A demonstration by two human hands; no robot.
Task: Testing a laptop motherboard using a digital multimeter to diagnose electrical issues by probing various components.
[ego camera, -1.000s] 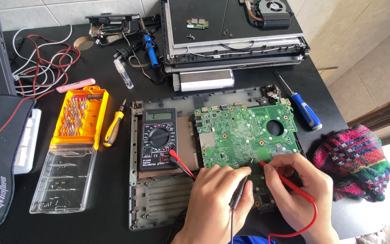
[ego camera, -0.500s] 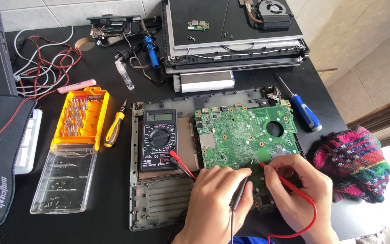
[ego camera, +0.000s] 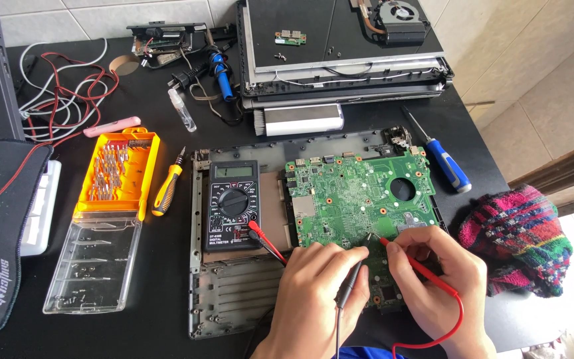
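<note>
From the head camera, both hands are low over the near edge of a green circuit board that lies in a grey laptop shell on a black table. The left hand has its fingers closed around a black probe, held like a pen so the tip can point down at the board. The right hand pinches a red probe in the same way; its tip meets the board near a small silver part. It seems the fine grip is for steady, exact contact.

The two cables run to a black meter, which lies face up just beside the board, probably so the screen is easy to read. Further left are an orange bit case and a yellow screwdriver; a blue screwdriver lies at the right.
</note>
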